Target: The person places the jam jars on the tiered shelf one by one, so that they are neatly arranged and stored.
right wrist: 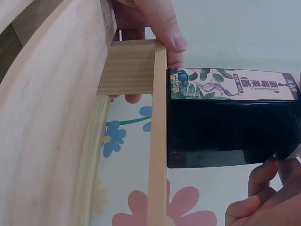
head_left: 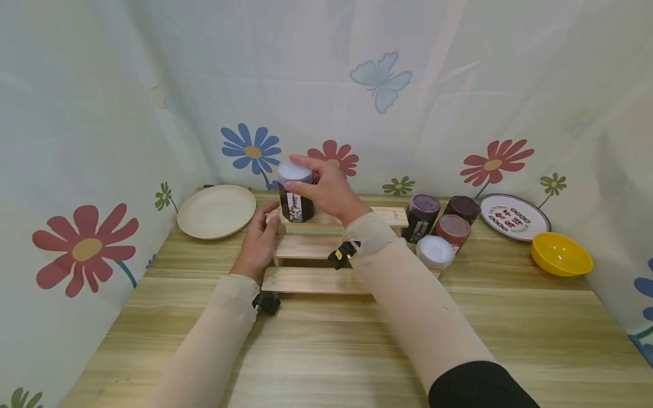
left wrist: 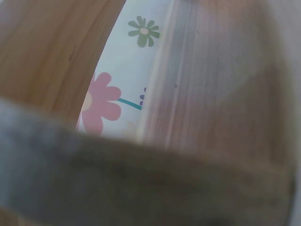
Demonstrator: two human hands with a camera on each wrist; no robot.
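My right hand (head_left: pixel 330 191) holds a dark blueberry jam jar (head_left: pixel 305 208) by its pale lid, thumb in front and index finger over the top. The jar is upright at the left end of the top tier of a three-tier wooden rack (head_left: pixel 318 277). In the right wrist view the base of the jar (right wrist: pixel 230 127) is right at the top board, its label showing. With my left hand (head_left: pixel 257 245) I grip the rack's left end, thumb and fingers around the wood. The left wrist view shows mostly blurred sleeve and wood.
Several more jars, one purple-lidded (head_left: pixel 425 205) and one white-lidded (head_left: pixel 435 252), stand right of the rack. Beyond them are a patterned plate (head_left: pixel 533 224) and a yellow bowl (head_left: pixel 561 255). A cream plate (head_left: pixel 216 212) lies at the left, before a flowered curtain (head_left: pixel 306 68).
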